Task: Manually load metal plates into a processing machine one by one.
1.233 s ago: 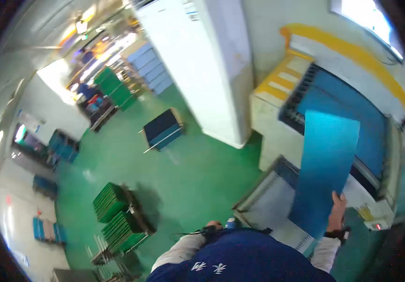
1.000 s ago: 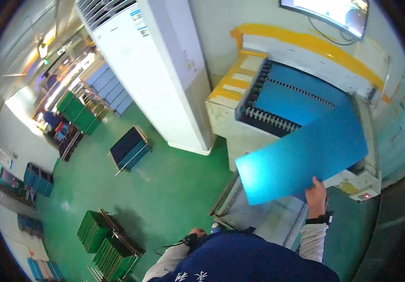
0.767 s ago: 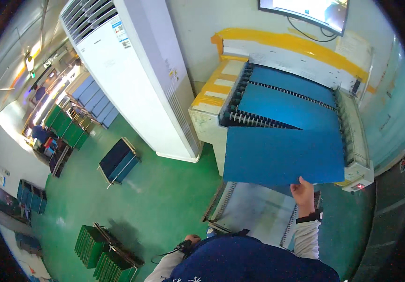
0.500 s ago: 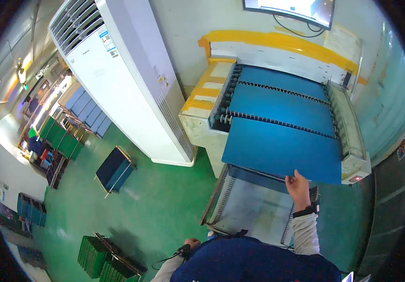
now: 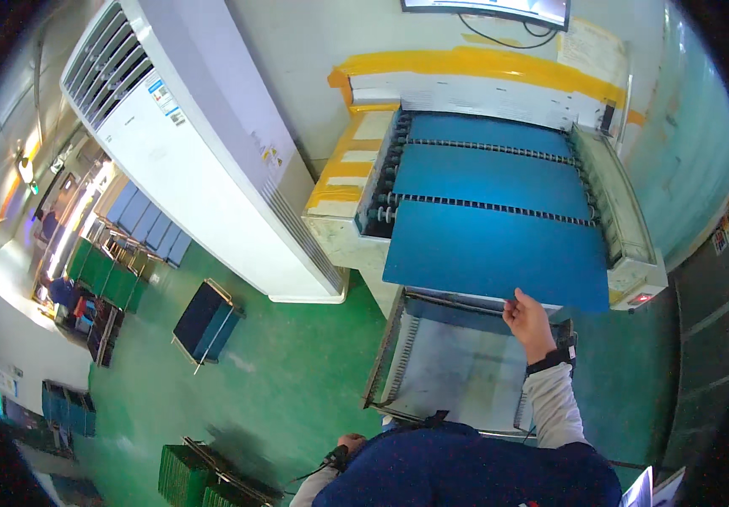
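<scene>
My right hand (image 5: 530, 324) is at the near edge of a flat blue panel (image 5: 499, 253), its thumb and index finger closed on that edge. The panel lies sloping toward me at the outlet of a roller machine (image 5: 635, 224), just in front of a row of black rollers (image 5: 499, 207). Further back, more blue surface shows between the roller rows. My left hand (image 5: 352, 442) is low beside my body, away from the machine; its fingers are mostly hidden. Dark bands circle both wrists.
Below the panel stands a slotted rack (image 5: 445, 372) with toothed sides. A tall white air conditioner (image 5: 204, 160) stands left of the machine. On the green floor are a cart of dark panels (image 5: 205, 321) and a rack of green panels (image 5: 182, 476). A screen (image 5: 499, 8) hangs above.
The whole view has shifted slightly, so the machine appears further left and higher. My right hand stays at the panel's near edge.
</scene>
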### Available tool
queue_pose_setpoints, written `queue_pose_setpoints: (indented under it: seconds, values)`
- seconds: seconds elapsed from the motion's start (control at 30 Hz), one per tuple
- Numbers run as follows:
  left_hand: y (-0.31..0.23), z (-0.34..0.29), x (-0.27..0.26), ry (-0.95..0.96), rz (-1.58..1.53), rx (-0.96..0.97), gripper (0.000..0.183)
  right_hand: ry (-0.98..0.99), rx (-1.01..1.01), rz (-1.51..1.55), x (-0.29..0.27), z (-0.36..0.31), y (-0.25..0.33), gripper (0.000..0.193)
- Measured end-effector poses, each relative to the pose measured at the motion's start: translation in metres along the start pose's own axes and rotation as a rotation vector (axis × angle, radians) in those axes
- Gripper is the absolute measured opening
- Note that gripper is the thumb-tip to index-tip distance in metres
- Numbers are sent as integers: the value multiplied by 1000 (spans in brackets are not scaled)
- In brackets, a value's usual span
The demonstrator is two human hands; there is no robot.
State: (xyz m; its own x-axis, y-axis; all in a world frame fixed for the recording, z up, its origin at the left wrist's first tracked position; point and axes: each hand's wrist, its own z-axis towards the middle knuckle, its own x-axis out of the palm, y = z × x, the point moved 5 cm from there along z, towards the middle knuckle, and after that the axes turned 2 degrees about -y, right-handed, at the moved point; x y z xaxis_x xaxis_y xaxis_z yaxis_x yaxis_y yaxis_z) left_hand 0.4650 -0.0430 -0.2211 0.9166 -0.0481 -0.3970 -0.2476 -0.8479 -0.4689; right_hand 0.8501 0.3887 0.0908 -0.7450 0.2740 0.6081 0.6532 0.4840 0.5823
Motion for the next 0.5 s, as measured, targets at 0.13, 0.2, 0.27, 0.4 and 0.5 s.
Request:
queue_pose_setpoints:
  seconds: [0.13,0.2,0.27,0.4,0.5]
  values:
    - [-20,-10,-2,-6,174,54,35,57,-5,60,-6,8,5,14]
    - [-26,-19,-4,7,101,-16,36,44,-10,66,-2,7,8,14]
    - [-34,-26,-5,-4,128,-25,36,31,-6,80,-4,12,10,13]
    - [-52,-42,-10,4,55,-42,37,80,-27,86,-7,21,13,13]
    - [-51,-49,-12,-57,34,-19,38,52,-18,105,6,21,15,16]
